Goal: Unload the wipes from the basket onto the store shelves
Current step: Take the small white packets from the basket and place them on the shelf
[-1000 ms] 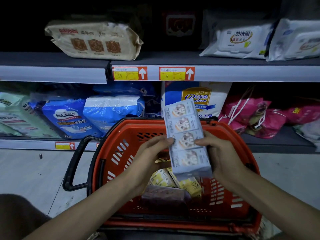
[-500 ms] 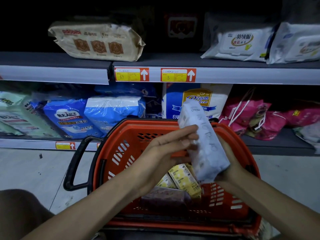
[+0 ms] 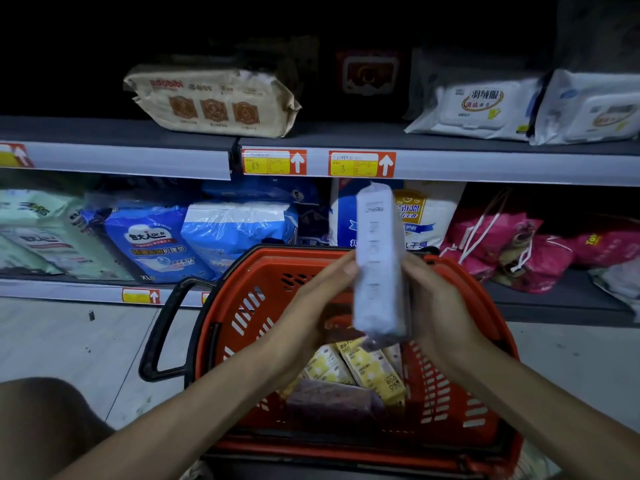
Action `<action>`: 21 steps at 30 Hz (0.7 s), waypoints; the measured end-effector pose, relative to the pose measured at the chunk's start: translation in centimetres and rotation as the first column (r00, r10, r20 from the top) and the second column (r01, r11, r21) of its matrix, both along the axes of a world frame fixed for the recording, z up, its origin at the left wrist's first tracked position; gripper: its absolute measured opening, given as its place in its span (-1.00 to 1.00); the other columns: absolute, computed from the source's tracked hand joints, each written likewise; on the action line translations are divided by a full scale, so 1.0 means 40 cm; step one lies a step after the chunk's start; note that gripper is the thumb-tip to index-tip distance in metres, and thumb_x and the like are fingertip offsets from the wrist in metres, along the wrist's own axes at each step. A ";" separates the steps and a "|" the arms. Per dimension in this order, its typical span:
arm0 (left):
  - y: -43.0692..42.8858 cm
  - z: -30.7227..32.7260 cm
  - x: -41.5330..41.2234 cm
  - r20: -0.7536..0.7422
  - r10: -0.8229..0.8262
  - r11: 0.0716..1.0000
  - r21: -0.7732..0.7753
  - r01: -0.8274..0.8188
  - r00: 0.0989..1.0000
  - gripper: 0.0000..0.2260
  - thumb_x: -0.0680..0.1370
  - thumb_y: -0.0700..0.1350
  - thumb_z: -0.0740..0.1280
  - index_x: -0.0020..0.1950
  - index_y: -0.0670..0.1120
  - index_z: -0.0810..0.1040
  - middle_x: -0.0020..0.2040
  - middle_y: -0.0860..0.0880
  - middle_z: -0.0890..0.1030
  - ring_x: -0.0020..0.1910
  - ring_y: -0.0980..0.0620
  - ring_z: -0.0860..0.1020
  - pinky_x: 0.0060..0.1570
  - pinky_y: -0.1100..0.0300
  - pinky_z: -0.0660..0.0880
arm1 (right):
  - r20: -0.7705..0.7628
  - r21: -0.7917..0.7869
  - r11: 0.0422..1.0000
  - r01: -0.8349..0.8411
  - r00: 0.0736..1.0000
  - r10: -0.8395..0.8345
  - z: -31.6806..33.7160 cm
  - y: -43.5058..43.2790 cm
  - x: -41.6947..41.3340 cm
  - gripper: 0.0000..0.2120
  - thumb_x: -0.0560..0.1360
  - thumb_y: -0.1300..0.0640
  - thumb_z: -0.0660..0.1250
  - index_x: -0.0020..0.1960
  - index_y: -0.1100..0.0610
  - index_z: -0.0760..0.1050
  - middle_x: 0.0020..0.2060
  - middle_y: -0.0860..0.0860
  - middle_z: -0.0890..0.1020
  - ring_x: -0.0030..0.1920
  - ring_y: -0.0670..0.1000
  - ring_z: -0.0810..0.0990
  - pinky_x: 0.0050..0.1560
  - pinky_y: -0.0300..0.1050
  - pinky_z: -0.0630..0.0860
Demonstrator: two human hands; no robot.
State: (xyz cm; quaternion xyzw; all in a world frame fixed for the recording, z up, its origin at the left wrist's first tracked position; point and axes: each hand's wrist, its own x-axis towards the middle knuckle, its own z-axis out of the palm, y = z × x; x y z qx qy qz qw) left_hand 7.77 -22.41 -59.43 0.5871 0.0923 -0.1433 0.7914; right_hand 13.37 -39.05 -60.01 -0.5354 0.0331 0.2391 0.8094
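A person's two bare forearms reach forward over a red plastic shopping basket that sits on a pale floor in front of dim store shelves. The left hand and right hand hold a long pale pack of wipes between them, raised above the basket and standing nearly upright, its narrow edge turned toward the camera. The left hand's fingertips press its left side; the right hand cups its right side from behind. The pack is blurred, so its print is unreadable.

Inside the basket lie yellow and white packs and, nearer, a dark purple pack. A black handle sticks out on the basket's left.

Beyond it, the lower shelf holds blue and white bags on the left and pink bags on the right. The upper shelf carries a beige wipes pack on the left, white lidded wipes packs on the right, and orange price tags along its front edge.
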 end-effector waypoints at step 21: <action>0.172 0.333 -0.106 0.338 0.212 0.973 0.009 -0.229 0.917 -0.56 0.62 0.12 0.25 0.44 -0.03 0.55 0.27 -0.07 0.70 0.23 -0.08 0.69 0.07 0.05 0.68 | 0.782 -0.532 0.832 0.160 0.470 0.409 0.342 0.101 -0.137 -0.10 0.47 0.01 0.54 0.61 -0.32 0.08 0.56 -0.38 0.19 0.53 -0.31 0.22 0.47 -0.29 0.33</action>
